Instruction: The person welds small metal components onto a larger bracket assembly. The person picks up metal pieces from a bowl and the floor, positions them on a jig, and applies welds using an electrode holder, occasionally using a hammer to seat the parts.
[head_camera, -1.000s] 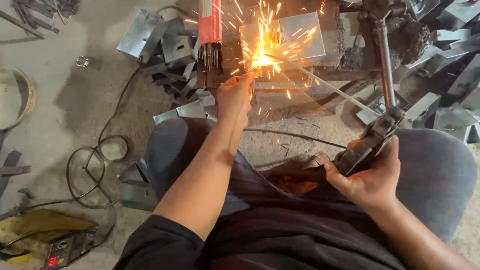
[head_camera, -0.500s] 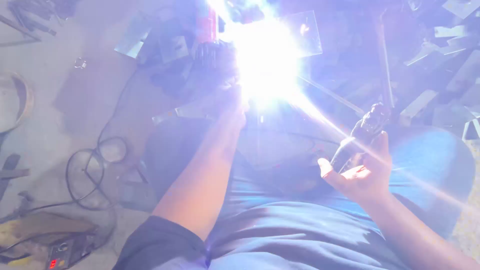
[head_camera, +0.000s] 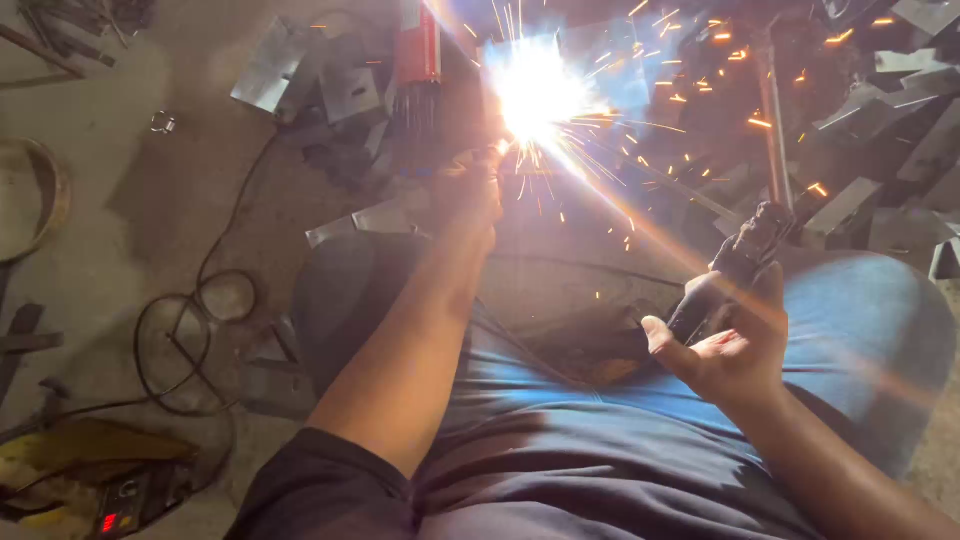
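Observation:
My left hand (head_camera: 468, 192) reaches forward over my knee, fingers closed against a grey metal piece (head_camera: 610, 70) on the floor, right under a white welding arc (head_camera: 535, 92) that throws orange sparks. My right hand (head_camera: 728, 345) grips a dark electrode holder (head_camera: 748, 248) above my right thigh. A thin welding rod (head_camera: 650, 180) runs from the holder up and left to the arc. Glare hides the exact contact point and my left fingertips.
A red electrode box (head_camera: 420, 45) stands left of the arc. Cut metal plates (head_camera: 275, 70) lie at the back left and scrap pieces (head_camera: 900, 150) at the right. A metal pipe (head_camera: 772, 120) stands upright. A black cable (head_camera: 190, 330) coils toward the welding machine (head_camera: 120, 495).
The arc went from a small spark burst to a flash that whited out the view, and has shrunk again. My right hand has lifted the holder a little; my left hand stayed.

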